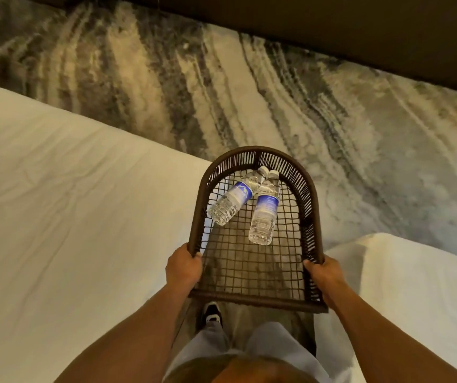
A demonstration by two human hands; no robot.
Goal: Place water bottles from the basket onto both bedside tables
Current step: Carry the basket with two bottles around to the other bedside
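Note:
I hold a dark brown woven basket level in front of me. My left hand grips its left rim and my right hand grips its right rim. Two clear water bottles with blue labels lie on the mesh bottom at the far end, their white caps together. The left bottle slants toward the left wall. The right bottle points nearly straight at me. No bedside table is in view.
A white bed fills the left side and a second white bed the lower right; I stand in the gap between them. Patterned grey-and-beige carpet spreads ahead to a dark wall base.

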